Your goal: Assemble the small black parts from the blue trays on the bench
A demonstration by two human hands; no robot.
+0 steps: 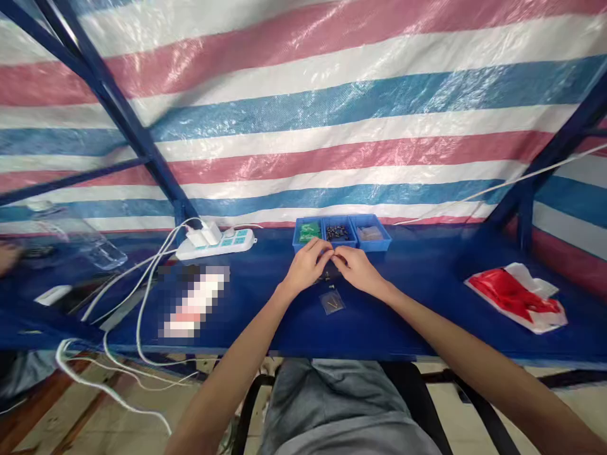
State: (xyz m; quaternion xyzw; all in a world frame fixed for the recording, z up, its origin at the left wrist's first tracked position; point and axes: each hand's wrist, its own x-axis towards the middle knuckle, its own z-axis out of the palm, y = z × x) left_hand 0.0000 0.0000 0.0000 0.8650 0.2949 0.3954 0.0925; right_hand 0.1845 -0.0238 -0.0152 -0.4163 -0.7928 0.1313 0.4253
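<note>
While left hand (308, 262) and right hand (359, 270) are meeting by the trays (378, 245), fingers (324, 246) pinching something unclear, the bag (332, 302) is looking light, slippery, best edge-held.

Worn on the head, near the desk (427, 272) and above its front edge, facing forward and down across to the striped sheet (332, 95) behind.

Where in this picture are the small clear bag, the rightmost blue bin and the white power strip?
Small clear bag (331, 308): head view, on its film.
Rightmost blue bin (376, 245): head view, on its front wall.
White power strip (213, 249): head view, on its body.
</note>
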